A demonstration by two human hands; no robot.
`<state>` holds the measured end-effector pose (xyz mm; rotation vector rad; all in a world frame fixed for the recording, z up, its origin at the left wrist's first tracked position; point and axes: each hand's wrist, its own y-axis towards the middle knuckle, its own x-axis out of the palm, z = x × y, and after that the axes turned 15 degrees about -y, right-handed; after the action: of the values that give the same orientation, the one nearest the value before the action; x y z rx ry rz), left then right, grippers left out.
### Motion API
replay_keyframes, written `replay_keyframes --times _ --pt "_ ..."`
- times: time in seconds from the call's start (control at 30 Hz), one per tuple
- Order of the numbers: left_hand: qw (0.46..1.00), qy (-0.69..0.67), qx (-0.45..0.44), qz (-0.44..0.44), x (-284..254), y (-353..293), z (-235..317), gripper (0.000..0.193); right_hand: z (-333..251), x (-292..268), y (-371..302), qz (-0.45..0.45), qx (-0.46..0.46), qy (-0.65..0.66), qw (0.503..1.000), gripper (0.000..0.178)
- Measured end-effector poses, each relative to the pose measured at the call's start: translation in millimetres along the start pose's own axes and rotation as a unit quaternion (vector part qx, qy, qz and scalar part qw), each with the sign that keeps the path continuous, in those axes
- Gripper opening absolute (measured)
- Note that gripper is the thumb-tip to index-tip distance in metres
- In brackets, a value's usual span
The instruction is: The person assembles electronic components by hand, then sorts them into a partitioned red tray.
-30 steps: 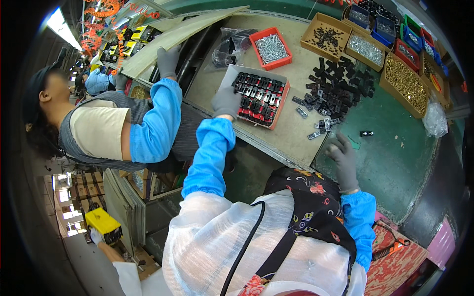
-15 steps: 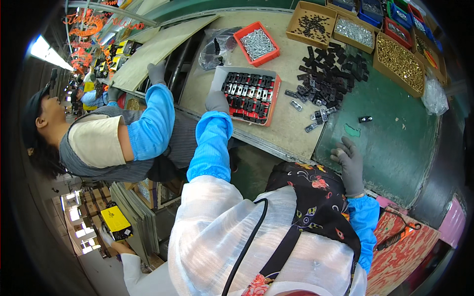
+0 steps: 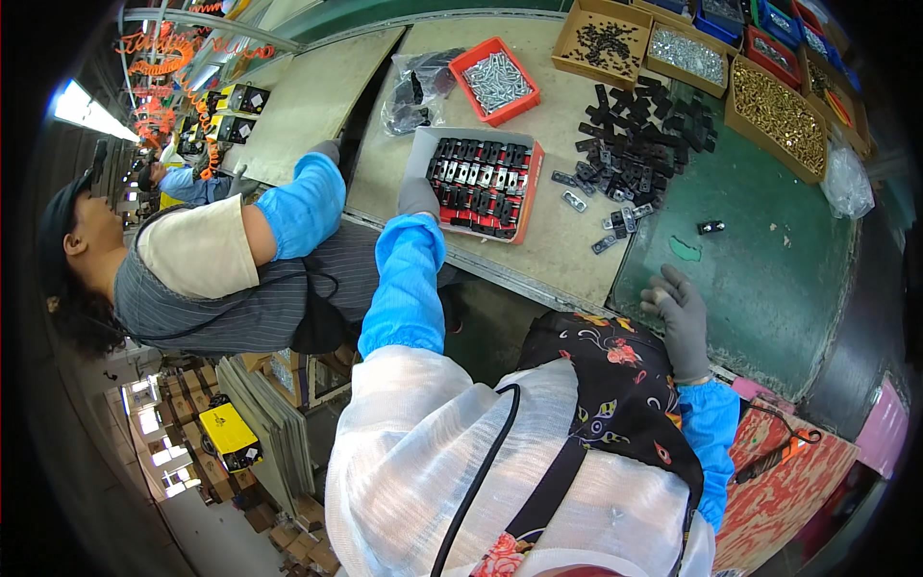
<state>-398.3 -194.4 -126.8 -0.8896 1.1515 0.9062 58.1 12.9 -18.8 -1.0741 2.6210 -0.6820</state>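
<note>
My left hand point(image 3: 418, 197), in a grey glove, grips the left wall of a shallow red-and-white box point(image 3: 532, 197); its fingertips are partly hidden. Rows of black and silver clamp-like parts point(image 3: 478, 177) fill the box. Over the near edge of the green mat point(image 3: 760, 288), my right hand point(image 3: 681, 322) is open, fingers loosely bent and nothing in them. One small black-and-silver part point(image 3: 710, 227) lies on the mat beyond it. Farther off, a heap of black parts point(image 3: 635, 135) spreads over the bench, with a few silver-faced pieces point(image 3: 615, 226) at its near side.
A red tray of screws point(image 3: 495, 82) and a clear plastic bag point(image 3: 409, 101) stand behind the box. Cartons of black bits point(image 3: 603, 43), silver bits point(image 3: 687, 56) and brass fittings point(image 3: 777, 117) line the back right. At left a co-worker point(image 3: 212, 250) leans beside a pale board point(image 3: 312, 96).
The co-worker's pale board has shifted and now covers most of the dark rollers; the co-worker's arm has moved with it. My hands and the box stay nearly where they were.
</note>
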Motion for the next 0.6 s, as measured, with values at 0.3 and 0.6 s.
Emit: replay_keyframes --times 0.3,0.6 --pt "0.998 -0.038 0.045 -0.024 -68 -42 50 0.034 47 -53 11 0.118 0.011 -0.080 0.990 0.048" --pt "0.877 -0.313 0.333 -0.145 -56 -171 191 0.044 32 -69 94 0.343 -0.174 -0.563 0.732 0.048"
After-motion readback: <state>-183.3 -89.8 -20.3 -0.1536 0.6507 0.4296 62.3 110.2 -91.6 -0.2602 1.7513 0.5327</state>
